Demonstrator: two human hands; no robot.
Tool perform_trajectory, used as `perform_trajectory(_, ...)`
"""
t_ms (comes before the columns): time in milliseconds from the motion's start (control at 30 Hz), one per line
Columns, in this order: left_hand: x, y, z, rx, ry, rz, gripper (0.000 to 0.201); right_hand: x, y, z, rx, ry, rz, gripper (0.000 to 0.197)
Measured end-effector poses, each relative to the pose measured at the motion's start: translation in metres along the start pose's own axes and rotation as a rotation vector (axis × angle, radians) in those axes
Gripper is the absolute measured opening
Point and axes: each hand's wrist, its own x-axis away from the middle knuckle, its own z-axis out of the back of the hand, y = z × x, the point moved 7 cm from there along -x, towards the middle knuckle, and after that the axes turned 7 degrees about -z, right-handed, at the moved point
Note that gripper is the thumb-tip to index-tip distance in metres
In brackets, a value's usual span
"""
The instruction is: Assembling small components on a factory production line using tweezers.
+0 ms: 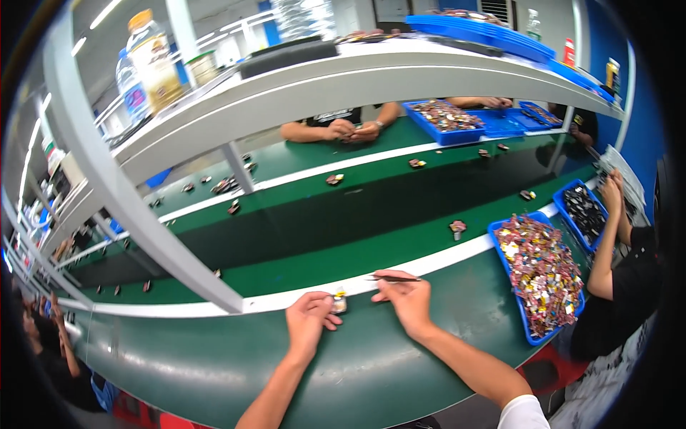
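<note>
My left hand pinches a small electronic part by its edge, just over the green worktop. The part is pale and metallic with a yellow piece at its top; its finer detail is too small to make out. To the right of it, my right hand is closed around dark, thin tweezers. Their tips point left toward the part, apart from it. Both hands are close to the white rail along the belt's near side.
A blue tray heaped with small parts stands on the right, beside another blue tray of black pieces. Scattered parts lie on the green conveyor belt. A grey shelf post rises at left. Co-workers' hands are across the belt.
</note>
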Motion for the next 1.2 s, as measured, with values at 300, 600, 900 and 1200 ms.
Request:
perform_trajectory(300, 0.018, -0.004, -0.001, 0.025, -0.008, -0.076, 0.015, 0.004, -0.007, -0.003, 0.065, -0.056, -0.006, 0.017)
perform_trajectory(600, 0.016, 0.0, -0.004, 0.054, 0.003, -0.129, 0.014, 0.018, -0.023, -0.012, 0.194, -0.104, -0.004, 0.017)
perform_trajectory(900, 0.018, 0.0, -0.008, -0.041, -0.019, -0.155, 0.014, 0.029, -0.02, -0.026, 0.332, -0.151, 0.07, 0.016)
perform_trajectory(1200, 0.022, 0.008, -0.011, -0.103, -0.018, -0.226, 0.014, 0.027, -0.011, -0.022, 0.327, -0.13, 0.037, 0.017)
